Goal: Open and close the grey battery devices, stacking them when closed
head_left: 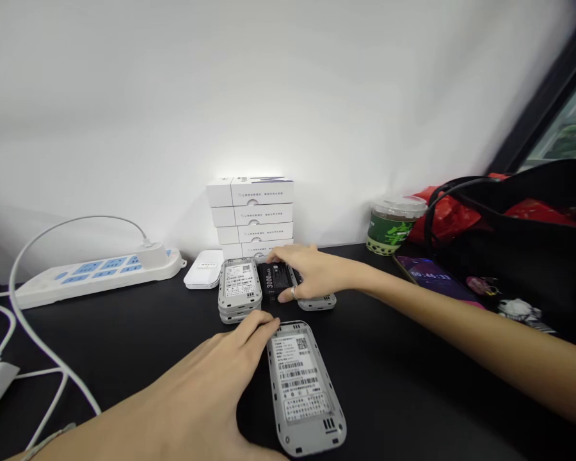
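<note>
Black table: my open left hand rests on a light, stiff grey router, best held by its edges; my open right hand covers a battery.

Passage open across the black tabletop, right of the near gray device and under the right forearm. Obstructions beyond the left hand: stacked gray devices, white boxes. Leftward: power strip, cables.
</note>
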Demonstrator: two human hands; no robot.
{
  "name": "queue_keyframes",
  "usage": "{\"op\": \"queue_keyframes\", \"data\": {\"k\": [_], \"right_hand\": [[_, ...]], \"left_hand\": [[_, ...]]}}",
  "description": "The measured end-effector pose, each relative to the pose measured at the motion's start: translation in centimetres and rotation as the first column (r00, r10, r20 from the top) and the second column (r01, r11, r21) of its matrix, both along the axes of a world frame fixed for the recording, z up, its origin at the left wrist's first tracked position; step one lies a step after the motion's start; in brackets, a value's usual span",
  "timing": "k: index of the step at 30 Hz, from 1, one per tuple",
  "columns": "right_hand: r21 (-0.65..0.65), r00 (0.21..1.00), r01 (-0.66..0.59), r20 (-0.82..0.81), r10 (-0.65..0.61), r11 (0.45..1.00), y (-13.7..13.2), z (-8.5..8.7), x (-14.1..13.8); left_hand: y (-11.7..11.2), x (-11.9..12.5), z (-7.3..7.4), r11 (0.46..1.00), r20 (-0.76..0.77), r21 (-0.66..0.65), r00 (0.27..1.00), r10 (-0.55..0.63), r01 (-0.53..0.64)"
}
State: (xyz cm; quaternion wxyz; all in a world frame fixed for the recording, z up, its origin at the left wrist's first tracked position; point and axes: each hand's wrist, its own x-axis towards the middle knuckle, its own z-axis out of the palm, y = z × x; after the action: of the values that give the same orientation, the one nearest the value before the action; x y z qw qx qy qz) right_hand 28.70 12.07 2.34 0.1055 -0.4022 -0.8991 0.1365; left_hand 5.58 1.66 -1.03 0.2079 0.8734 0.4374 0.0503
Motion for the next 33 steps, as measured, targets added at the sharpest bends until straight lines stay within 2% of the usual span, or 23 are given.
{"op": "queue_keyframes", "data": {"k": [4, 7, 9, 13, 15, 20, 23, 28, 30, 33], "right_hand": [[0.008, 0.994, 0.072, -0.086, -0.071, 0.997, -0.9, 0.2, 0.5], [-0.008, 0.965, 0.169, -0.201, -0.168, 0.985, -3.5, 0.3, 1.3], [-0.071, 0.942, 0.193, -0.265, -0.205, 0.979, -5.7, 0.1, 1.7], [-0.192, 0.943, 0.156, -0.262, -0.204, 0.969, -9.1, -0.9, 1.8], [-0.25, 0.95, 0.112, -0.256, -0.178, 0.962, -9.8, -1.3, 1.8], [-0.333, 0.942, 0.017, -0.309, -0.127, 0.943, -10.6, -1.6, 2.1], [-0.299, 0.958, -0.013, -0.277, -0.074, 0.954, -11.3, -1.7, 2.3], [-0.106, 0.979, -0.136, -0.167, 0.117, 0.985, -11.7, -2.4, 2.1], [-0.069, 0.978, -0.149, -0.159, 0.136, 0.986, -11.7, -2.7, 1.9], [-0.095, 0.974, -0.131, -0.199, 0.11, 0.987, -11.5, -2.9, 1.7]], "left_hand": [[0.0, 0.3, 0.0, 1.0, 0.021, -0.007, 0.999, 0.027, -0.027], [0.1, 0.5, -0.1, 0.997, -0.006, -0.047, 0.998, 0.06, -0.06], [0.0, 0.7, -0.1, 0.994, -0.01, -0.069, 0.996, 0.087, -0.087], [-0.1, 1.0, 0.1, 0.997, 0.126, -0.057, 0.99, 0.061, -0.054], [0.0, 1.1, 0.1, 0.997, 0.173, -0.054, 0.983, 0.061, -0.052], [0.1, 0.7, -0.5, 0.997, 0.167, -0.018, 0.983, 0.075, -0.074], [0.1, 0.5, -0.6, 0.998, 0.158, 0.0, 0.985, 0.066, -0.067], [0.0, 0.9, -0.2, 0.998, 0.08, -0.045, 0.995, 0.055, -0.051], [0.1, 1.1, 0.0, 0.999, 0.103, -0.029, 0.994, 0.033, -0.03], [0.2, 1.3, 0.2, 1.0, 0.176, 0.017, 0.984, 0.001, -0.004]]}}
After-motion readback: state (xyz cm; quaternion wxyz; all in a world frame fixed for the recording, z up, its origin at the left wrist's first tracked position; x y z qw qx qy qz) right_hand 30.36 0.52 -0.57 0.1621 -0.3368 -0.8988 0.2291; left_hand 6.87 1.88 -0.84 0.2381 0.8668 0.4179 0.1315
